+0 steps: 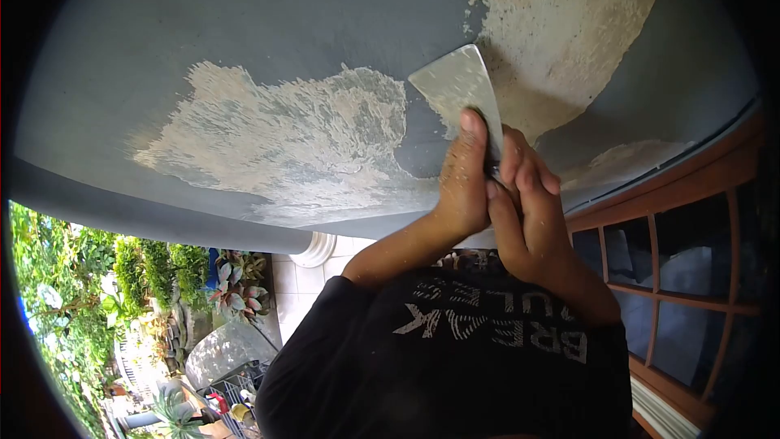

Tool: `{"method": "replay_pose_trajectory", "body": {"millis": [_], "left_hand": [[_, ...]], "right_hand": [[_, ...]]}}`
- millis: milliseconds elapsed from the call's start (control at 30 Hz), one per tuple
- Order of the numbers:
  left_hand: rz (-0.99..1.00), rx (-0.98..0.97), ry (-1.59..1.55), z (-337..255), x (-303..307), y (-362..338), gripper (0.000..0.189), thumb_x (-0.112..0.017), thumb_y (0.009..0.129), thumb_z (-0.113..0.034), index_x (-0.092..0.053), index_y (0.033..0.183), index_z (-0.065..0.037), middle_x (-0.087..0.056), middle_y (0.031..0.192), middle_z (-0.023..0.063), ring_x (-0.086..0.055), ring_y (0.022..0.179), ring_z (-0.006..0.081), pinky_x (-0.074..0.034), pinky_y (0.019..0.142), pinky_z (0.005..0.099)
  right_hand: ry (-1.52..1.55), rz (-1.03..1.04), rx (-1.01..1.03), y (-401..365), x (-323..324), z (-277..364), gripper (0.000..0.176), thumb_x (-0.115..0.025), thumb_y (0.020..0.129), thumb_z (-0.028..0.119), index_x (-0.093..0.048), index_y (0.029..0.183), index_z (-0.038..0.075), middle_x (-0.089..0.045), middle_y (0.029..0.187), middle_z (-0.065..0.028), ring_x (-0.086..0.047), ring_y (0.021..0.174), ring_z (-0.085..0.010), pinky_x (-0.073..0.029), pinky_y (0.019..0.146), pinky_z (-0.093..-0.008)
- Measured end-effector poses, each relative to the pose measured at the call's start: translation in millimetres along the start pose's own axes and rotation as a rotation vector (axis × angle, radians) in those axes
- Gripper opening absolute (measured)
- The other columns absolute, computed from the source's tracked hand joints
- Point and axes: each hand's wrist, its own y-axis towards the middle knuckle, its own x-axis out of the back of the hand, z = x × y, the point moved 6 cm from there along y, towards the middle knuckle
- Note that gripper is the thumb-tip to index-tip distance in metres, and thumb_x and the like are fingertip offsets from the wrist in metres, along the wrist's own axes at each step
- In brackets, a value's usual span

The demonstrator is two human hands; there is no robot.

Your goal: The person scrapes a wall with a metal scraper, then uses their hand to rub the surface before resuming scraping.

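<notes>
A wide-bladed scraper (457,81) is raised against a grey painted ceiling (325,8). Its blade lies by the left edge of a bare, pale patch (581,32) where the paint is gone. My left hand (465,183) grips the scraper, thumb pressed along the base of the blade. My right hand (526,203) is closed around the handle from the other side, and the two hands hide most of that handle. Another rough, scraped patch (284,134) spreads to the left of the blade. Small pale flecks dot my hands and forearms.
A wood-framed window (658,276) runs along the right. At the lower left are a round column (268,232), pale floor tiles (296,297), green plants (154,272) and a dark rack (240,394) holding items. A smaller pale patch (630,161) borders the ceiling's right edge.
</notes>
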Motion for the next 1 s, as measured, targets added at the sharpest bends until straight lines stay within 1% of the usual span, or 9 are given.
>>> {"method": "replay_pose_trajectory", "body": {"millis": [433,467,567,667,767,800,833,900,1000], "left_hand": [[0.085,0.005,-0.015,6.3,5.0,-2.1,0.065,-0.014,0.098,-0.054,-0.042,0.064,-0.005,-0.052,0.062,0.0126,-0.063,0.068,0.0291,-0.051,0.067,0.0359],[0.117,0.096,0.097,9.0,0.6,-3.8,0.066,-0.015,0.095,-0.060,-0.039,0.062,-0.008,-0.047,0.062,0.0097,-0.060,0.069,0.0328,-0.049,0.079,0.0480],[0.107,0.163,0.108,20.6,-1.6,-2.5,0.066,-0.014,0.095,-0.059,-0.040,0.062,-0.007,-0.048,0.062,0.0101,-0.060,0.070,0.0328,-0.049,0.081,0.0479],[0.112,0.049,-0.042,10.5,4.3,1.1,0.066,-0.013,0.097,-0.055,-0.042,0.064,-0.006,-0.054,0.064,0.0131,-0.063,0.070,0.0284,-0.051,0.068,0.0353],[0.108,0.009,0.032,2.5,1.4,0.5,0.066,-0.014,0.097,-0.055,-0.042,0.064,-0.005,-0.053,0.065,0.0127,-0.063,0.070,0.0285,-0.051,0.068,0.0355],[0.149,0.030,-0.017,6.8,-1.9,-0.1,0.066,-0.014,0.098,-0.054,-0.043,0.064,-0.005,-0.053,0.063,0.0122,-0.063,0.069,0.0287,-0.051,0.068,0.0356],[0.121,0.110,0.115,8.0,-8.9,-3.6,0.064,-0.012,0.097,-0.055,-0.040,0.063,-0.007,-0.046,0.061,0.0091,-0.060,0.067,0.0315,-0.050,0.080,0.0470],[0.115,0.127,0.138,15.5,-5.0,-4.2,0.064,-0.013,0.097,-0.053,-0.040,0.063,-0.007,-0.046,0.061,0.0090,-0.060,0.068,0.0315,-0.051,0.079,0.0460],[0.096,0.115,0.043,9.6,-3.4,-5.1,0.064,-0.013,0.097,-0.054,-0.039,0.063,-0.007,-0.046,0.061,0.0090,-0.060,0.068,0.0317,-0.051,0.079,0.0458]], "right_hand": [[0.047,0.063,-0.049,0.2,-1.9,2.6,0.022,-0.051,0.087,0.003,-0.049,0.107,-0.006,-0.054,0.092,-0.0196,-0.059,0.084,-0.0283,-0.046,0.067,-0.0385],[0.010,0.035,-0.033,-3.2,3.8,5.3,0.023,-0.051,0.087,0.003,-0.048,0.108,-0.006,-0.054,0.093,-0.0200,-0.059,0.084,-0.0287,-0.046,0.068,-0.0386],[0.009,-0.010,-0.040,-5.2,4.6,0.4,0.027,-0.052,0.087,0.003,-0.047,0.111,-0.007,-0.054,0.094,-0.0207,-0.060,0.082,-0.0297,-0.047,0.068,-0.0390],[-0.033,0.022,-0.015,0.8,-3.2,-0.2,0.025,-0.053,0.087,0.004,-0.048,0.109,-0.006,-0.054,0.093,-0.0214,-0.059,0.081,-0.0314,-0.046,0.066,-0.0390],[0.012,0.051,-0.033,1.7,-1.7,0.5,0.024,-0.054,0.086,0.005,-0.048,0.108,-0.005,-0.054,0.091,-0.0216,-0.060,0.080,-0.0325,-0.046,0.066,-0.0395],[0.015,0.058,-0.037,0.6,1.9,2.8,0.027,-0.052,0.086,0.003,-0.046,0.110,-0.007,-0.053,0.095,-0.0227,-0.059,0.084,-0.0324,-0.045,0.070,-0.0393],[0.018,0.065,-0.042,-0.6,5.6,5.1,0.029,-0.051,0.087,0.002,-0.045,0.113,-0.009,-0.053,0.098,-0.0237,-0.058,0.089,-0.0323,-0.045,0.074,-0.0391],[0.003,0.115,-0.099,-6.2,6.3,6.7,0.039,-0.045,0.086,-0.003,-0.038,0.123,-0.015,-0.050,0.114,-0.0285,-0.054,0.106,-0.0329,-0.042,0.089,-0.0384],[0.011,0.114,-0.106,-5.7,-0.4,6.0,0.038,-0.044,0.087,-0.001,-0.040,0.122,-0.014,-0.053,0.110,-0.0275,-0.056,0.104,-0.0339,-0.043,0.089,-0.0384]]}}
